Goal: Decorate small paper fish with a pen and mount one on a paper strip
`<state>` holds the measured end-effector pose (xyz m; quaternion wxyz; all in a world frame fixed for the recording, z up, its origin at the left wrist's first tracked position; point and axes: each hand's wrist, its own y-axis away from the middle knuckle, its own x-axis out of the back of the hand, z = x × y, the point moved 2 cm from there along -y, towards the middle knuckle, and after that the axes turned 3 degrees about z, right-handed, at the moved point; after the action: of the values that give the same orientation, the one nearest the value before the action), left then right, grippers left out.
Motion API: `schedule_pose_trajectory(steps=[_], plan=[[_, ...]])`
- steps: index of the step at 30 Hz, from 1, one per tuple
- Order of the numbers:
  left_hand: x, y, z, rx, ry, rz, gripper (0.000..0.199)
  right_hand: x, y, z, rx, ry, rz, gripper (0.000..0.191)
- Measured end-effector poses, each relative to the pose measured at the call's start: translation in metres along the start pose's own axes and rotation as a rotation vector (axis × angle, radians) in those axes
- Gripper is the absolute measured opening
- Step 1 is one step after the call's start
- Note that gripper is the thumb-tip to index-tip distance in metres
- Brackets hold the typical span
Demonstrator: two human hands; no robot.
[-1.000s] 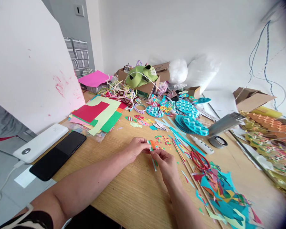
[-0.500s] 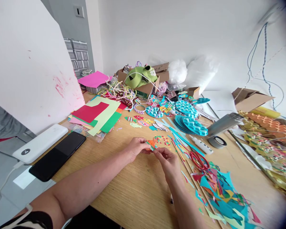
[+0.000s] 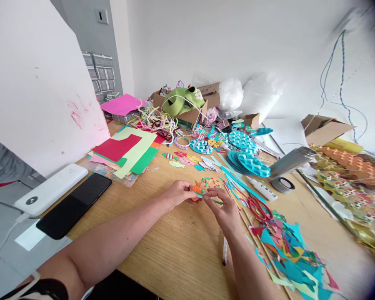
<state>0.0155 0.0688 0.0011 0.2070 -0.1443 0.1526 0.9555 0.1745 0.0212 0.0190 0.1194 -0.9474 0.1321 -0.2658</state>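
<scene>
My left hand (image 3: 177, 196) pinches an orange paper cutout (image 3: 196, 189), which looks like a small fish, between thumb and fingers. From the right, my right hand (image 3: 224, 209) closes its thumb and forefinger on a thin green paper strip (image 3: 218, 202). The strip's other end lies across the cutout; whether it is stuck there I cannot tell. Just behind the hands is a scatter of small coloured paper bits (image 3: 211, 182). Farther back lie several patterned paper fish (image 3: 184, 161). Beneath my right forearm a pen (image 3: 225, 252) is partly hidden.
Red-handled scissors (image 3: 260, 208), a glue bottle (image 3: 262, 188), a tape roll (image 3: 283, 184) and a metal flask (image 3: 293, 161) stand or lie to the right. Paper scraps (image 3: 292, 250) spread along the front right. Coloured sheets (image 3: 121, 148) and a phone (image 3: 74, 206) are at left.
My right hand has turned slightly and its fingers have lifted, showing more of the green strip. More of the orange cutout shows in my left hand. The view has shifted a little.
</scene>
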Motion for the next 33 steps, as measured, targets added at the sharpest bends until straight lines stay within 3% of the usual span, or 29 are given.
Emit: schedule_pose_trajectory(steps=[2,6,8,9,10,13,17,20,26,33], plan=[[0.001,-0.001,0.000,0.006,0.025,0.008,0.029,0.008,-0.001,-0.001,-0.013,0.023,0.117,0.029],[0.006,-0.004,-0.002,0.022,0.096,0.046,0.030,0.043,-0.005,0.008,-0.110,0.027,0.581,0.043],[0.008,-0.005,-0.003,0.019,0.125,0.054,0.029,0.061,-0.009,0.016,-0.161,0.144,0.669,0.049],[0.008,-0.006,-0.003,0.014,0.139,0.059,0.028,0.068,-0.012,0.021,-0.197,0.256,0.612,0.053],[0.009,-0.006,-0.003,0.009,0.153,0.063,0.028,0.073,-0.015,0.026,-0.234,0.404,0.459,0.056],[0.009,-0.005,-0.002,-0.008,0.196,0.079,0.027,0.078,-0.017,0.037,-0.252,0.528,0.120,0.046],[0.010,-0.004,0.000,-0.018,0.242,0.102,0.023,0.073,-0.009,0.041,-0.232,0.654,-0.166,0.041],[0.011,-0.005,0.000,-0.014,0.262,0.112,0.020,0.079,-0.008,0.042,-0.255,0.796,-0.181,0.034],[0.010,-0.006,-0.002,-0.013,0.277,0.102,0.018,0.110,-0.021,0.057,-0.431,1.132,0.027,0.033],[0.010,-0.006,-0.003,-0.024,0.282,0.097,0.019,0.114,-0.028,0.077,-0.389,1.275,-0.141,0.030]])
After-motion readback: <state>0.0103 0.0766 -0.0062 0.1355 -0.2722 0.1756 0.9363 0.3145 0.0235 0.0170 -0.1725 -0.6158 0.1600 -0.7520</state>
